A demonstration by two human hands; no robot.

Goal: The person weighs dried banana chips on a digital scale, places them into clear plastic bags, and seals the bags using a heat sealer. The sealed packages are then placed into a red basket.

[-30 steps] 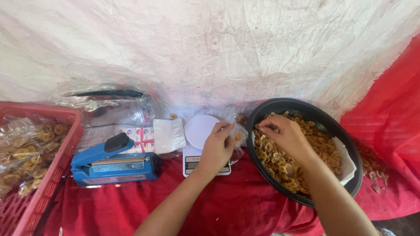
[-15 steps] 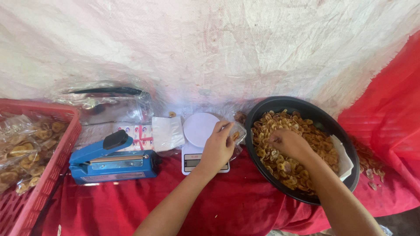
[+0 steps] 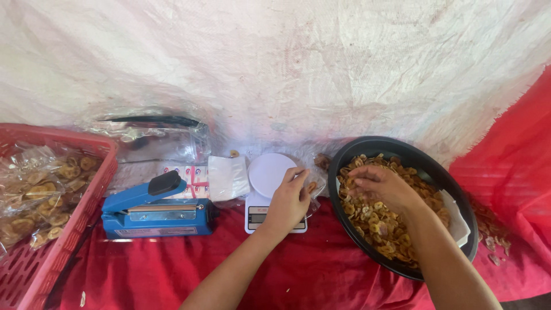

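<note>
My left hand pinches the mouth of a small clear plastic bag holding a few chips, just right of the white kitchen scale. My right hand is inside the wide black bowl, its fingers curled down around a pinch of fried banana chips. The bowl stands on the red cloth to the right of the scale, and the bag hangs between the two. Part of the scale's display is hidden under my left hand.
A blue heat sealer lies left of the scale, with a stack of empty clear bags behind it. At far left, a red plastic basket holds sealed chip bags. A white sheet backs the scene. Loose chips lie right of the bowl.
My right hand moved from the bowl's near-left rim down into the chips and closed its fingers there. My left hand stayed by the scale with the bag.
</note>
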